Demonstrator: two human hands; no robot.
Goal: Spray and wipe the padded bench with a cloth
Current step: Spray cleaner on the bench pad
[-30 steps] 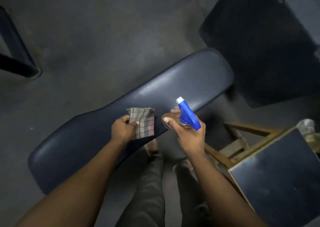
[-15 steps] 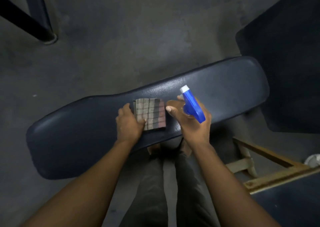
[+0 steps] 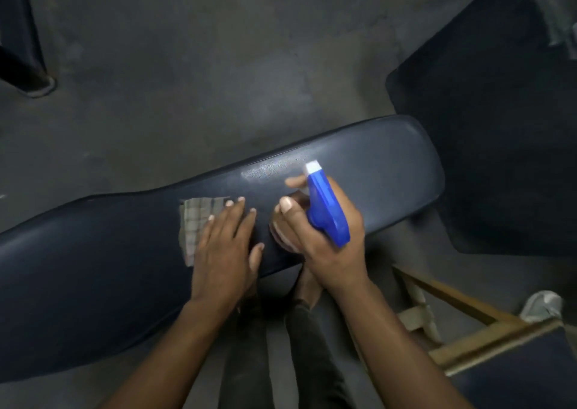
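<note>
Padded bench (image 3: 359, 165), a long dark navy pad with a pebbled vinyl skin and rounded ends, runs slantwise across the view over a grey concrete floor (image 3: 187, 65). Half a second ago the left hand (image 3: 224, 246) gripped the near edge of the checked cloth (image 3: 195, 218); now it lies flat on top, fingers spread, pressing the folded fabric onto the pad, and it has slid so that only the cloth's far-left part shows. The right hand (image 3: 327, 240) is wrapped around the spray bottle (image 3: 326, 210), whose blue plastic trigger head with a white nozzle tip points up and away over the pad, about as before. A pale sheen lies on the vinyl just beyond the nozzle. The bottle's body is mostly hidden by the fingers. Right of the bench sits a dark mat (image 3: 499, 127); a wooden frame (image 3: 462, 324) stands near the lower right. The person's trousered legs (image 3: 281, 361) show between the forearms.
</note>
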